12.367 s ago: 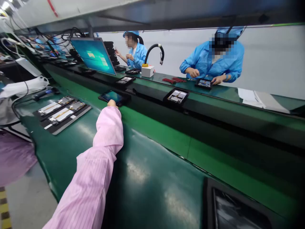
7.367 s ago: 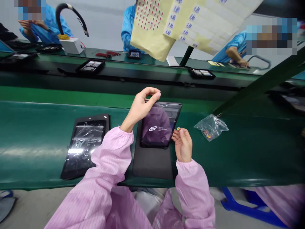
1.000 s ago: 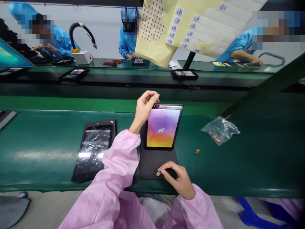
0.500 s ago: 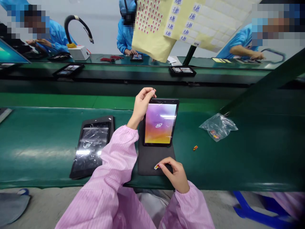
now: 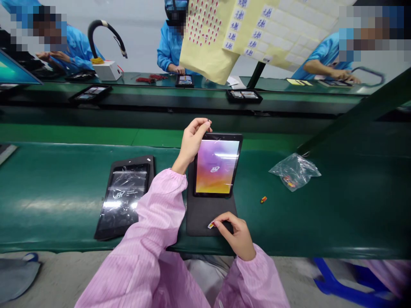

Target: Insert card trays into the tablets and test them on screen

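My left hand is closed at the upper left corner of a tablet, holding it tilted up. The screen is lit purple to orange with a white logo. A tiny dark bit shows at these fingertips; I cannot make out what it is. Under the tablet lies a dark grey pad, its near part bare. Over that part, my right hand pinches a small white, yellow and red card between thumb and fingers. A similar small red-yellow card rests on the green table to the right.
A second tablet, dark-screened under film, lies on another pad at left. A clear plastic bag with small red-yellow pieces is at right. Across the bench, several people in blue work; black trays sit on the line. Yellow sticker sheets hang above.
My hands, the tablet and the pinched card stay almost still. The view shifts very slightly. Across the bench at far right, a person's hands have moved a little.
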Demonstrator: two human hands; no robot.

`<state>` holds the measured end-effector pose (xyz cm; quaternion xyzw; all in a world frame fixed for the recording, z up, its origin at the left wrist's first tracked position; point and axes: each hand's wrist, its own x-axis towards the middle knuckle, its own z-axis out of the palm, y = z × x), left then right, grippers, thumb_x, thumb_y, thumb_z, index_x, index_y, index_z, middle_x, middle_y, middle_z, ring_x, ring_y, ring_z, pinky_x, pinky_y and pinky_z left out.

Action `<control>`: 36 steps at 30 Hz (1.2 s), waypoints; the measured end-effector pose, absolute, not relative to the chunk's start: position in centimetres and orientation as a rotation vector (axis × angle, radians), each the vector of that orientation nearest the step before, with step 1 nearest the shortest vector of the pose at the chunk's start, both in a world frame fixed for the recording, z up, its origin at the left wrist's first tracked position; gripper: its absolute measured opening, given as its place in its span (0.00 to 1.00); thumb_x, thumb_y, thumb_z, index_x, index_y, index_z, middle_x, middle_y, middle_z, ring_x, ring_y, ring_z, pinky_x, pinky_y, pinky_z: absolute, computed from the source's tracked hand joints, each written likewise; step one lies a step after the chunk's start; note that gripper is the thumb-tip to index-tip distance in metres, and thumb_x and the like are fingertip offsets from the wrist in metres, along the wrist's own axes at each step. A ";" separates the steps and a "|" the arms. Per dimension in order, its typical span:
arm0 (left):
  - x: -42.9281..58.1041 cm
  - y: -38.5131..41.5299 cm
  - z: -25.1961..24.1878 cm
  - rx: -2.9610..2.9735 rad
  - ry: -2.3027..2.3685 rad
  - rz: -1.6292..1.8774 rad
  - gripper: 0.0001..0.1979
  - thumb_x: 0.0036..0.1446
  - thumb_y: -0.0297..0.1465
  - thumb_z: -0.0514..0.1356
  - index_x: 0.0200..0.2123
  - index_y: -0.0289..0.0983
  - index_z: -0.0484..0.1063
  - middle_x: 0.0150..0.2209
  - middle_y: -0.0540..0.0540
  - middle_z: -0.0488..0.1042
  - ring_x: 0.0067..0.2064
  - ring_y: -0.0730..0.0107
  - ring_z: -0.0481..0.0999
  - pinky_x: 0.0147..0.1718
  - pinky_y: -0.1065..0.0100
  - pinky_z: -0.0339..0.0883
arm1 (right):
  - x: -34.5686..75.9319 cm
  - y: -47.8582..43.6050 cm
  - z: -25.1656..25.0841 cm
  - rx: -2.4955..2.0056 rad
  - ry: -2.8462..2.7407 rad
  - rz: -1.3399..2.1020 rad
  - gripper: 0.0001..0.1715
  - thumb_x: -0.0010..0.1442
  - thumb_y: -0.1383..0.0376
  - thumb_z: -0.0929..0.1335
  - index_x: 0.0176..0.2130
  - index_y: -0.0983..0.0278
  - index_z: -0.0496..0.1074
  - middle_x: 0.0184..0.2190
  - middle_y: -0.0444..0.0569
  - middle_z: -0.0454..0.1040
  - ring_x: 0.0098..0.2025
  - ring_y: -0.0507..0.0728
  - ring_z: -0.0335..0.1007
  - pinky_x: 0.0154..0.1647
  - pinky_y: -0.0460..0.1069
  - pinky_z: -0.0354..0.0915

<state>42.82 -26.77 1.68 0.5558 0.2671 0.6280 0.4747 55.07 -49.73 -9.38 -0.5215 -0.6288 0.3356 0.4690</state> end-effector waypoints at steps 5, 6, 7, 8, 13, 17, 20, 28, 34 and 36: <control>42.8 -26.9 1.8 1.330 0.653 1.513 0.02 0.57 0.31 0.60 0.33 0.38 0.72 0.31 0.51 0.72 0.33 0.76 0.73 0.37 0.72 0.66 | 55.5 -49.2 -7.7 -1.255 -1.596 0.822 0.11 0.63 0.61 0.67 0.31 0.62 0.74 0.26 0.47 0.78 0.29 0.54 0.76 0.32 0.47 0.71; 42.8 -27.0 1.9 1.334 0.647 1.508 0.03 0.57 0.31 0.61 0.32 0.38 0.71 0.31 0.51 0.72 0.32 0.77 0.72 0.37 0.72 0.67 | 55.9 -48.6 -6.4 -1.238 -1.621 0.784 0.10 0.63 0.61 0.67 0.32 0.62 0.74 0.27 0.47 0.79 0.30 0.54 0.76 0.33 0.47 0.71; 42.7 -27.3 2.1 1.350 0.638 1.509 0.03 0.57 0.31 0.61 0.32 0.38 0.71 0.31 0.51 0.71 0.32 0.77 0.72 0.36 0.73 0.66 | 56.4 -47.7 -4.9 -1.219 -1.638 0.709 0.09 0.64 0.63 0.67 0.33 0.62 0.75 0.29 0.47 0.79 0.32 0.54 0.77 0.34 0.48 0.72; 42.6 -27.6 2.4 1.383 0.627 1.512 0.04 0.57 0.32 0.61 0.31 0.38 0.70 0.31 0.51 0.71 0.31 0.77 0.71 0.35 0.73 0.66 | 57.0 -46.6 -3.0 -1.200 -1.647 0.594 0.07 0.64 0.64 0.67 0.34 0.61 0.75 0.31 0.47 0.80 0.34 0.55 0.77 0.37 0.49 0.72; 41.4 -30.2 4.5 1.697 0.596 1.480 0.09 0.60 0.36 0.59 0.31 0.38 0.67 0.29 0.51 0.66 0.30 0.77 0.69 0.30 0.74 0.64 | 58.5 -39.3 6.5 -1.067 -1.655 0.029 0.05 0.65 0.64 0.66 0.38 0.61 0.71 0.35 0.46 0.77 0.38 0.53 0.75 0.42 0.49 0.70; 41.0 -31.6 5.3 1.867 0.581 1.536 0.12 0.63 0.39 0.56 0.31 0.38 0.66 0.28 0.51 0.65 0.27 0.78 0.67 0.25 0.74 0.60 | 57.6 -36.1 9.2 -1.052 -1.991 0.074 0.08 0.67 0.61 0.63 0.39 0.62 0.68 0.30 0.42 0.74 0.29 0.49 0.72 0.30 0.43 0.65; 41.2 -31.8 5.1 1.841 0.545 1.599 0.13 0.62 0.40 0.57 0.30 0.37 0.66 0.27 0.51 0.65 0.27 0.78 0.67 0.25 0.74 0.61 | 57.2 -36.1 9.1 -1.049 -2.074 0.082 0.08 0.68 0.60 0.62 0.39 0.62 0.66 0.28 0.41 0.73 0.26 0.48 0.70 0.27 0.42 0.62; 41.6 -31.9 4.9 1.688 0.505 1.617 0.15 0.60 0.42 0.58 0.29 0.37 0.66 0.27 0.51 0.64 0.25 0.78 0.66 0.25 0.72 0.61 | 57.1 -36.7 9.5 -1.047 -2.098 0.071 0.09 0.68 0.60 0.62 0.39 0.62 0.67 0.27 0.40 0.72 0.25 0.47 0.67 0.26 0.42 0.59; 41.7 -31.9 5.0 1.685 0.470 1.605 0.12 0.61 0.38 0.57 0.29 0.38 0.65 0.27 0.51 0.63 0.26 0.77 0.65 0.27 0.71 0.62 | 57.1 -36.6 9.8 -1.035 -2.198 0.021 0.08 0.68 0.62 0.62 0.38 0.61 0.67 0.26 0.40 0.70 0.23 0.47 0.63 0.26 0.42 0.59; 41.7 -31.9 5.0 1.681 0.468 1.600 0.12 0.61 0.38 0.57 0.29 0.38 0.65 0.27 0.51 0.64 0.26 0.77 0.66 0.27 0.71 0.62 | 57.2 -36.5 9.9 -1.023 -2.226 0.019 0.08 0.68 0.62 0.62 0.37 0.61 0.68 0.26 0.39 0.69 0.23 0.46 0.63 0.26 0.42 0.59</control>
